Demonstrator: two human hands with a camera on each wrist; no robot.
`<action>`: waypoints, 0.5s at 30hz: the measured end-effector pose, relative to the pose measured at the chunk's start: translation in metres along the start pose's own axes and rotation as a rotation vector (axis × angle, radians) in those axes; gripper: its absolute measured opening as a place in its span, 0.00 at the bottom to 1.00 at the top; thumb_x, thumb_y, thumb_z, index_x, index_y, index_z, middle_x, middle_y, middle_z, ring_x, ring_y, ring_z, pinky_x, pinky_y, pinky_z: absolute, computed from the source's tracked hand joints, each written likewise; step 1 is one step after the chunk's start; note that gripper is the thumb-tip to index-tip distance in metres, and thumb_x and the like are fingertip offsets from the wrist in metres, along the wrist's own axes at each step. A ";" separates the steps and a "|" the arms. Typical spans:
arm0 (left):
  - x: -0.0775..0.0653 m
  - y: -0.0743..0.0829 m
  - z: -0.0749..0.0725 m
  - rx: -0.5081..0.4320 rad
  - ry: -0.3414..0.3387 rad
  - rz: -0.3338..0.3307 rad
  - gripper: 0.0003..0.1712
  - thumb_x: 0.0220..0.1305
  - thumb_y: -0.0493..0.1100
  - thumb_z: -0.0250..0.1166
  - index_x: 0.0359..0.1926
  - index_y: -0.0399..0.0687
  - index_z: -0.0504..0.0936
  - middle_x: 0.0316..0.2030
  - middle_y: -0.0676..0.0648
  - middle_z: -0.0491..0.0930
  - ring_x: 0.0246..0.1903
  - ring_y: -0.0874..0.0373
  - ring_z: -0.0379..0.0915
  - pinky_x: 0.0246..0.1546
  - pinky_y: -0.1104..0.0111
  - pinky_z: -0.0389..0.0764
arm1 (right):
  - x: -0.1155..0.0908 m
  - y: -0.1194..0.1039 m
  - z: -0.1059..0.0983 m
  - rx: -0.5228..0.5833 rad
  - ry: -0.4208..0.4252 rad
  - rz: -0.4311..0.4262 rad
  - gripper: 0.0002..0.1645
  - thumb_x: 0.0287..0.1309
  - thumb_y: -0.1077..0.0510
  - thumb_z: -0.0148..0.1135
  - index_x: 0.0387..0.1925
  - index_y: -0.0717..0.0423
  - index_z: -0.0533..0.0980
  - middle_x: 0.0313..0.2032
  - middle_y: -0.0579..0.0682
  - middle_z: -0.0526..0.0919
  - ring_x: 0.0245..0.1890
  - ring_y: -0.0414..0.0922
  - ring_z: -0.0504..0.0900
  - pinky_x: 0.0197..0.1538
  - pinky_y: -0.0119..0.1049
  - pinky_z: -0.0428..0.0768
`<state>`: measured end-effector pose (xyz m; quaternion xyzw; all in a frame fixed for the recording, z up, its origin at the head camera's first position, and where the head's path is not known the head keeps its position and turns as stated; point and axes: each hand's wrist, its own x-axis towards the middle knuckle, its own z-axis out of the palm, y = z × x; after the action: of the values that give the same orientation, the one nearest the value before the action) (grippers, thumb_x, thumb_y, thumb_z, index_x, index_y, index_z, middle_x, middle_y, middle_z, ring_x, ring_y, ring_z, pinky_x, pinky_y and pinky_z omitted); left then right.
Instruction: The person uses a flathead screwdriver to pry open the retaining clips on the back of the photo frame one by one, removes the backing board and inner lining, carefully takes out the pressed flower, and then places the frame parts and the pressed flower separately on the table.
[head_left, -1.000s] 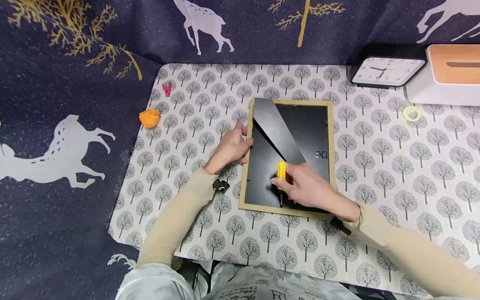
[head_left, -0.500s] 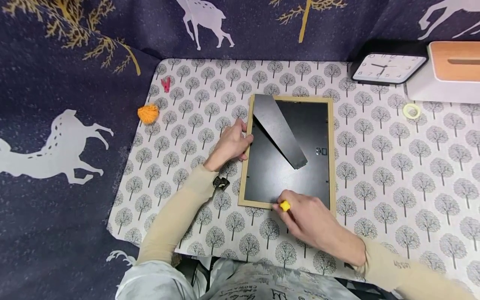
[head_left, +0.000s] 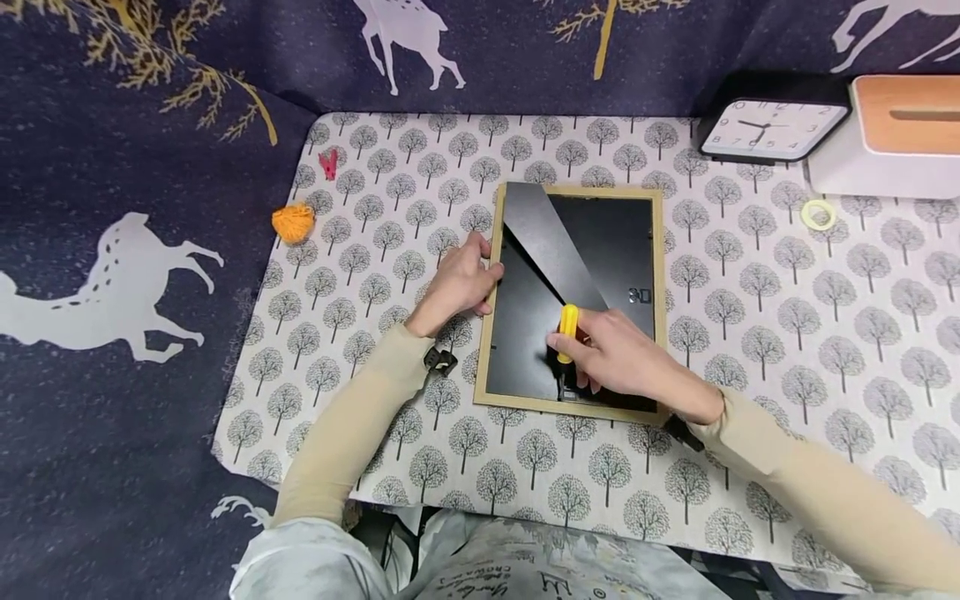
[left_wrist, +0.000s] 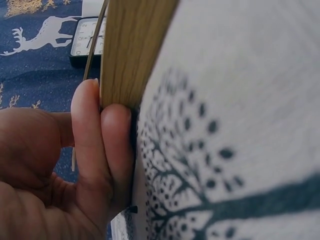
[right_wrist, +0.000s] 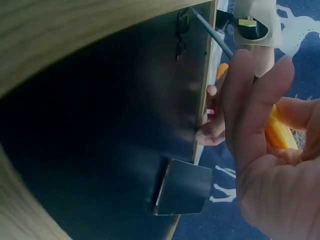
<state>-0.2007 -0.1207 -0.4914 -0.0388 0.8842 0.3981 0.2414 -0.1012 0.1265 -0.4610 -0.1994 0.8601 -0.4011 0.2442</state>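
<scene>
Left hand: a person's left hand (head_left: pixel 461 279) is gripping the left edge of a picture frame (head_left: pixel 483 367), fingertips pressing its outer wooden side.
Right hand: the right hand (head_left: pixel 615 354) is clamping a screwdriver (head_left: pixel 567 325) by its yellow handle; the two hands are staying apart.
Screwdriver tip: the dark shaft is pointing down the view, its tip sitting beside a metal hanger (right_wrist: pixel 183 24) near the frame's lower edge; whether they are touching I cannot tell.
Picture frame: it is lying back side up, just right of the centre of the head view, showing a black backboard (head_left: pixel 521 333).
Stand leg: a grey-black leg (head_left: pixel 543 237) is slanting over the board from the frame's upper left corner toward its middle, the right hand covering its lower end.
Left of view: a red-pink clothespin (head_left: pixel 328 164) is lying at upper left, orange yarn (head_left: pixel 293 222) below it.
Right of view: a black clock (head_left: pixel 776 129) is standing at upper right beside a wood-topped white box (head_left: pixel 870 171); a pale yellow ring (head_left: pixel 818 215) is lying below.
Underneath: a tree-print cloth (head_left: pixel 787 350) is covering the table.
</scene>
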 end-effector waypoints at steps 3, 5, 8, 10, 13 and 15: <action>0.000 0.000 0.000 0.010 0.000 -0.003 0.20 0.83 0.46 0.62 0.66 0.45 0.69 0.34 0.45 0.78 0.18 0.59 0.84 0.22 0.65 0.92 | 0.005 0.001 -0.003 -0.006 -0.033 0.025 0.15 0.82 0.50 0.59 0.42 0.57 0.81 0.20 0.48 0.85 0.16 0.41 0.83 0.21 0.36 0.87; -0.001 0.000 -0.001 0.013 0.004 -0.010 0.20 0.83 0.46 0.62 0.67 0.45 0.69 0.34 0.45 0.78 0.17 0.59 0.84 0.22 0.65 0.92 | 0.007 0.001 -0.003 -0.014 -0.029 0.034 0.16 0.82 0.49 0.59 0.41 0.56 0.81 0.20 0.48 0.86 0.16 0.41 0.83 0.20 0.36 0.87; -0.002 0.000 -0.001 0.008 0.006 -0.020 0.20 0.83 0.46 0.62 0.67 0.45 0.69 0.34 0.45 0.79 0.17 0.59 0.83 0.22 0.65 0.92 | 0.005 -0.002 0.002 -0.041 -0.019 0.009 0.16 0.83 0.49 0.58 0.40 0.55 0.81 0.21 0.48 0.86 0.16 0.40 0.82 0.20 0.34 0.85; -0.002 0.000 0.000 0.007 0.004 -0.019 0.20 0.83 0.46 0.62 0.66 0.45 0.69 0.33 0.45 0.79 0.17 0.59 0.84 0.21 0.66 0.92 | 0.001 -0.005 0.007 -0.079 -0.004 -0.026 0.17 0.83 0.49 0.58 0.36 0.54 0.79 0.20 0.46 0.84 0.16 0.38 0.79 0.19 0.32 0.82; -0.002 0.001 0.002 0.012 0.008 -0.007 0.19 0.83 0.46 0.62 0.66 0.45 0.69 0.31 0.45 0.79 0.17 0.59 0.84 0.20 0.67 0.91 | -0.008 -0.008 0.016 -0.160 0.041 -0.099 0.19 0.83 0.50 0.57 0.30 0.51 0.74 0.17 0.41 0.75 0.15 0.35 0.69 0.18 0.27 0.72; -0.002 0.003 0.003 0.015 0.013 -0.003 0.19 0.83 0.46 0.62 0.65 0.45 0.69 0.31 0.45 0.80 0.17 0.59 0.84 0.20 0.67 0.91 | -0.015 -0.010 0.022 -0.204 0.079 -0.141 0.20 0.83 0.52 0.58 0.28 0.48 0.69 0.16 0.38 0.66 0.16 0.34 0.62 0.19 0.26 0.65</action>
<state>-0.1981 -0.1170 -0.4900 -0.0408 0.8886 0.3910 0.2363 -0.0749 0.1153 -0.4621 -0.2674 0.8891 -0.3352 0.1600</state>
